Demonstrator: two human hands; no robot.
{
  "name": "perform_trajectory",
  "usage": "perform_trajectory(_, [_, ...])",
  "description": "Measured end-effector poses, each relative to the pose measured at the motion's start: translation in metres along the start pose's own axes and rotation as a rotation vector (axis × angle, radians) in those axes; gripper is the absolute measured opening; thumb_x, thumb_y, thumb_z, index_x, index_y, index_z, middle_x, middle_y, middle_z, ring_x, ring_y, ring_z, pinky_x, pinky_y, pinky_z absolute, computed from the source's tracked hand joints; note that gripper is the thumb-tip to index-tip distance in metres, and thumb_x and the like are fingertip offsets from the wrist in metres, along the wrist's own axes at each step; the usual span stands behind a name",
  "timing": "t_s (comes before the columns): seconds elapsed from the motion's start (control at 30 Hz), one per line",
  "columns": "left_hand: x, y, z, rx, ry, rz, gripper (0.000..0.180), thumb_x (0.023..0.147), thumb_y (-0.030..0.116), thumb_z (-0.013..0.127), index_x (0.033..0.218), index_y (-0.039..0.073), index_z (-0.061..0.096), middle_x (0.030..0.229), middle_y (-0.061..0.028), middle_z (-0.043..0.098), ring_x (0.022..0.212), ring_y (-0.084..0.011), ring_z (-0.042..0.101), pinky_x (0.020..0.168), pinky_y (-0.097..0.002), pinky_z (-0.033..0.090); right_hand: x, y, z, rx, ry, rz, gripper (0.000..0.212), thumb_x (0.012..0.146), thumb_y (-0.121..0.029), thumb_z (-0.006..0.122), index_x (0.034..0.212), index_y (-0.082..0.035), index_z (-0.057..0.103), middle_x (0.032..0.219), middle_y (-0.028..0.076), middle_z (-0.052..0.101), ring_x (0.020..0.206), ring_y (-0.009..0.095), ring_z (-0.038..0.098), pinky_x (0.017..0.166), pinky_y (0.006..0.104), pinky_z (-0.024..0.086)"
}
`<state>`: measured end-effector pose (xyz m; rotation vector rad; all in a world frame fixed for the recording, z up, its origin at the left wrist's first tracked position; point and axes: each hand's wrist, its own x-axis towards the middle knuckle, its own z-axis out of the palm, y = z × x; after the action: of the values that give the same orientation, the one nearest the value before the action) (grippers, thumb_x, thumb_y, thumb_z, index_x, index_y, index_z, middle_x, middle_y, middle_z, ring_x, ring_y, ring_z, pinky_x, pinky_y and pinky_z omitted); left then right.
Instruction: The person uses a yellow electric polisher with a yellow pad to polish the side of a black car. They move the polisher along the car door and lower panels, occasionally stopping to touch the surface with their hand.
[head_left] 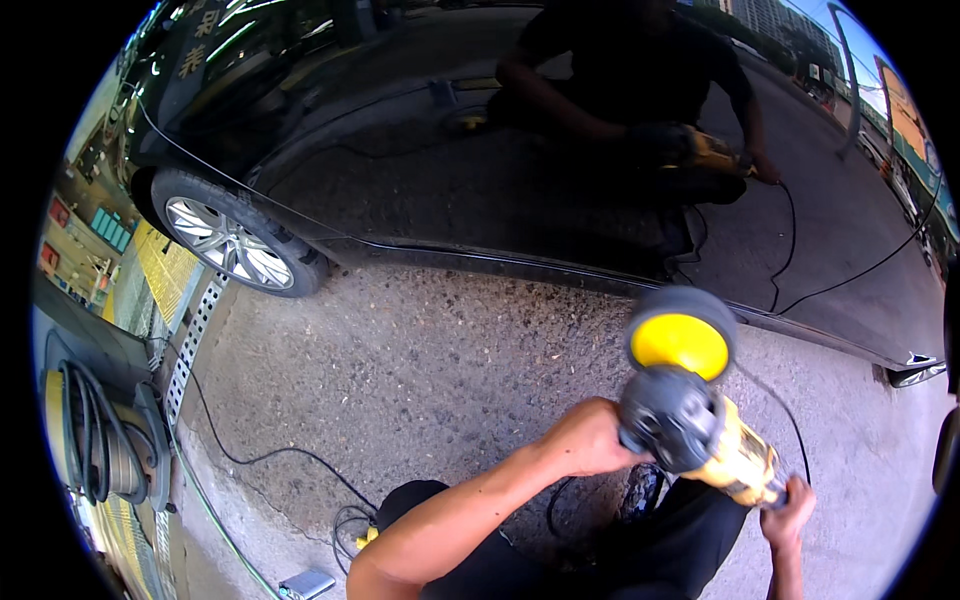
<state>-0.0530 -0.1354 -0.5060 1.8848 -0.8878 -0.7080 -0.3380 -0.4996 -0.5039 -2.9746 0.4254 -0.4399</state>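
Note:
I hold a yellow and grey power polisher [700,425] in front of the glossy black side of a car [480,190]. My left hand [590,437] grips its grey head just behind the round yellow pad [680,343]. At the lower right my right hand [790,505] is closed on the rear handle of the polisher. The pad faces the car's lower panel and stands a little apart from it. The shiny panel mirrors me and the tool.
The car's wheel with a silver rim [228,243] stands at the left. A black power cord [280,455] trails over the rough concrete ground [420,370] to a plug at the bottom. A coiled hose on a reel [95,435] sits far left.

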Motion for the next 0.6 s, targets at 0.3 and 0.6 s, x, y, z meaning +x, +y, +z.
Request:
perform_trajectory(0.3, [0.068, -0.047, -0.128, -0.432, 0.864, 0.113, 0.028, 0.113, 0.027, 0.059, 0.108, 0.001, 0.069, 0.098, -0.0088, 0.074, 0.086, -0.0164, 0.075, 0.072, -0.0298, 0.062, -0.037, -0.002, -0.083, -0.24, 0.166, -0.083, 0.018, 0.078, -0.016, 0.077, 0.078, -0.01, 0.06, 0.07, 0.012, 0.064, 0.06, 0.038, 0.063, 0.057, 0.0514, 0.051])
perform_trajectory(0.6, [0.099, -0.04, -0.142, -0.577, 1.145, 0.129, 0.033, 0.107, 0.03, 0.07, 0.102, -0.002, 0.07, 0.094, -0.0123, 0.075, 0.083, -0.0199, 0.076, 0.072, -0.0331, 0.066, -0.086, 0.041, -0.063, -0.16, 0.158, -0.022, 0.035, 0.087, -0.036, 0.084, 0.079, -0.01, 0.062, 0.07, 0.014, 0.067, 0.058, 0.038, 0.067, 0.051, 0.0461, 0.052])
